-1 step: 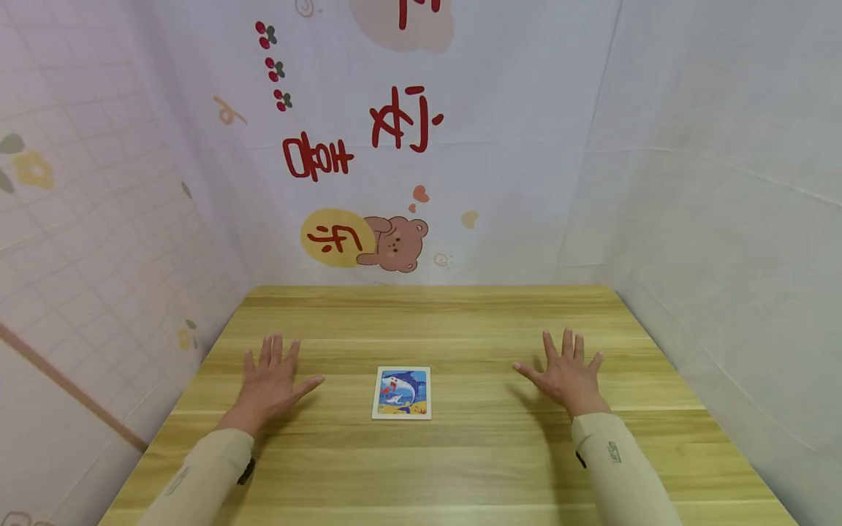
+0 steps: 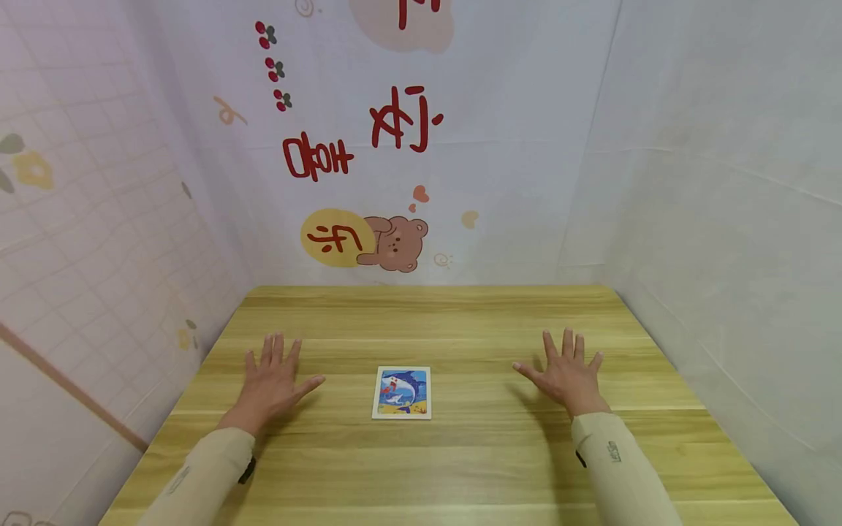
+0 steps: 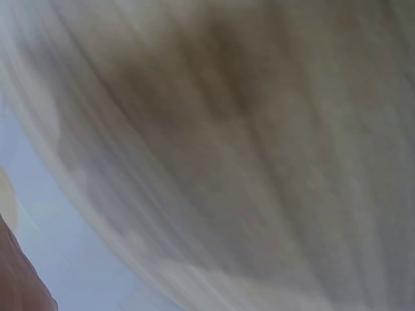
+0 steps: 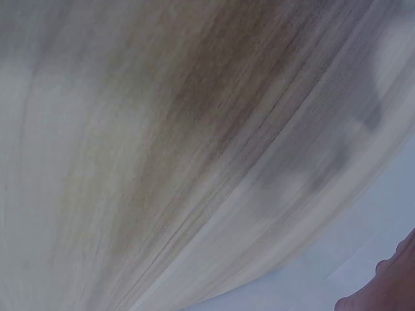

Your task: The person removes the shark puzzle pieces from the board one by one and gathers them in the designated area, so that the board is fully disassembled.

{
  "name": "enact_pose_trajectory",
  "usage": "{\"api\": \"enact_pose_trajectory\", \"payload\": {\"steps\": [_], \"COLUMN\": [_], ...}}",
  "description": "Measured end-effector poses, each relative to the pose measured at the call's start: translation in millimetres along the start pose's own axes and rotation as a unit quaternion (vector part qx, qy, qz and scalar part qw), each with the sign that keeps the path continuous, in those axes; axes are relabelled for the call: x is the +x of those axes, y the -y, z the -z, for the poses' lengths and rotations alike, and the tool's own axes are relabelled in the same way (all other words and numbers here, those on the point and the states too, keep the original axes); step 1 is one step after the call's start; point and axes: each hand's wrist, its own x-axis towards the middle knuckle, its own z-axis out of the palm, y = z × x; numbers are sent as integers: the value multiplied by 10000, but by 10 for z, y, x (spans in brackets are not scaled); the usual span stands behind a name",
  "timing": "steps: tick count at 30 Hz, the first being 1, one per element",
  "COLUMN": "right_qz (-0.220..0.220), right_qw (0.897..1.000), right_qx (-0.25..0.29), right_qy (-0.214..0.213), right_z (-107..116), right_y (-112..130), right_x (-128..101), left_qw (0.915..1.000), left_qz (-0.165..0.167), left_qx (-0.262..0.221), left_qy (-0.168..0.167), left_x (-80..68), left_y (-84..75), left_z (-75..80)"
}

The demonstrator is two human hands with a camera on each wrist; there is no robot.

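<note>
Pale wooden table [image 2: 460, 314]: my left hand [image 2: 270, 383] and right hand [image 2: 569, 376] lie flat, fingers spread, flanking the small rectangular shark picture card [image 2: 402, 392]; wrist views blurred.

From my head camera the light is bright, soft and even, with no hard glare on the desk [image 2: 460, 453]. My hands cast only faint shadows, the clearest just beside my right hand [image 2: 567, 376] toward the middle. The picture is sharp at the centre, while the wide lens bends the wall panels and desk edges outward near the frame's borders. Both wrist views are badly out of focus: the wood grain [image 3: 246, 142] smears into pale streaks with dim brownish patches.
</note>
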Motion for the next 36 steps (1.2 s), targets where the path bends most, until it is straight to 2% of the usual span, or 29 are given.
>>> {"api": "enact_pose_trajectory", "payload": {"steps": [10, 17, 27, 31, 36], "right_qz": [12, 130, 219, 217, 178], "right_qw": [10000, 9999, 9996, 9996, 9992], "right_qx": [23, -53, -49, 27, 205], "right_qy": [6, -53, -162, -195, -285], "right_z": [59, 41, 6, -10, -36], "right_y": [46, 75, 160, 239, 358], "right_x": [-43, -16, 25, 59, 105], "left_qw": [9998, 9997, 9998, 9999, 9996], "left_qz": [-74, -64, -12, 43, -3], "left_qx": [180, 224, 1, -9, -260], "left_qy": [3, -60, -205, -148, -123], "left_x": [44, 83, 167, 203, 283], "left_y": [0, -36, -200, -233, -306], "left_z": [9, 74, 218, 209, 189]}}
